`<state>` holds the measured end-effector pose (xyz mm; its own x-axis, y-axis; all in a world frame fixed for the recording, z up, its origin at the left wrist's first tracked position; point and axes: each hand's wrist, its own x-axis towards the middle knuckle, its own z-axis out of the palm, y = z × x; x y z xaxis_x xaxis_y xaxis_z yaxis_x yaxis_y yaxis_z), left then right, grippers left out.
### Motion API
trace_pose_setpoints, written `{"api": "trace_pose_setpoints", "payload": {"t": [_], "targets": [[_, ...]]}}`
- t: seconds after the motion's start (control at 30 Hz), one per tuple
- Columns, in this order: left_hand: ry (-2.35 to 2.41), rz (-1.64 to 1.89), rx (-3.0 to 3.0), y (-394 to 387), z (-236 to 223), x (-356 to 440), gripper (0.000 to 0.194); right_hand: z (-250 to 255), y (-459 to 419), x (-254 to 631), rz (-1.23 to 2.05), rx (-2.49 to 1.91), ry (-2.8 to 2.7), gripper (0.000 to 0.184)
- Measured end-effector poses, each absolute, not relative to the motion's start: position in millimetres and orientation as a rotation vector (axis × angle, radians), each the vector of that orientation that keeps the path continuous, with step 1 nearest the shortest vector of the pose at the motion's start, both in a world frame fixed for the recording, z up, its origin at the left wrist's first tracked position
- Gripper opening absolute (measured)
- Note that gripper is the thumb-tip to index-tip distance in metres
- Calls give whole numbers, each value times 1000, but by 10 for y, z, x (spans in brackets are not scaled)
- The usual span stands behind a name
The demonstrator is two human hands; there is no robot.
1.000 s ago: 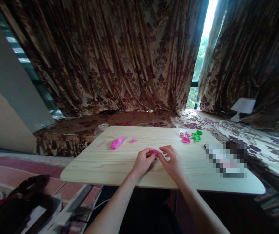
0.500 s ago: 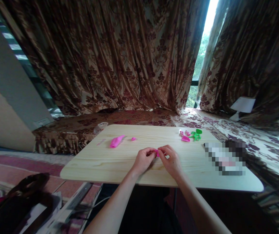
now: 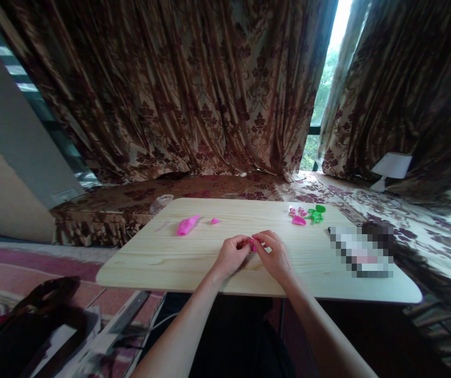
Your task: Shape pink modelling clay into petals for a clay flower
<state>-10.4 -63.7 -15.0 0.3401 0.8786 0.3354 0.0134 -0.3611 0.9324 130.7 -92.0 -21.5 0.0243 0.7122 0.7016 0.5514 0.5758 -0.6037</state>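
Between the fingertips of both hands is a small piece of pink modelling clay [image 3: 253,245], mostly covered by the fingers. My left hand [image 3: 233,254] pinches it from the left, and my right hand [image 3: 273,254] pinches it from the right. Both hands are low over the near middle of the wooden table [image 3: 142,262]. Farther off to the left lies a larger pink lump [image 3: 188,226] that looks like clay in a wrapper. A tiny pink bit [image 3: 214,221] sits just right of that lump.
At the far right of the tabletop are a pink oval piece [image 3: 299,220], green pieces [image 3: 315,214] and small pink-and-white bits [image 3: 296,211]. A blurred-out flat object [image 3: 361,254] lies near the right edge. A clear container [image 3: 161,203] stands beyond the far left corner.
The view has shifted slightly. Both hands stay together around the small pink clay piece, with only slight movement of the fingers.
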Motion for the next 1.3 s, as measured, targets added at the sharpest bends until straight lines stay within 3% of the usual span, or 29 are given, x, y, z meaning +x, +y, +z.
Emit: {"api": "trace_pose_setpoints", "payload": {"t": [0.17,0.33,0.6,1.3], "targets": [[811,1160,1664,-638,-152,-99,17,-209,-928,1318,175,-1054,-1653,13],[821,1162,1640,-645,-143,-102,16,-175,-956,1323,171,-1023,-1631,27],[877,1207,1605,-627,-149,-121,16,-161,-992,1315,197,-1020,-1572,31],[907,1259,1546,-619,-138,-139,17,-153,-993,1294,231,-1030,-1539,25]]}}
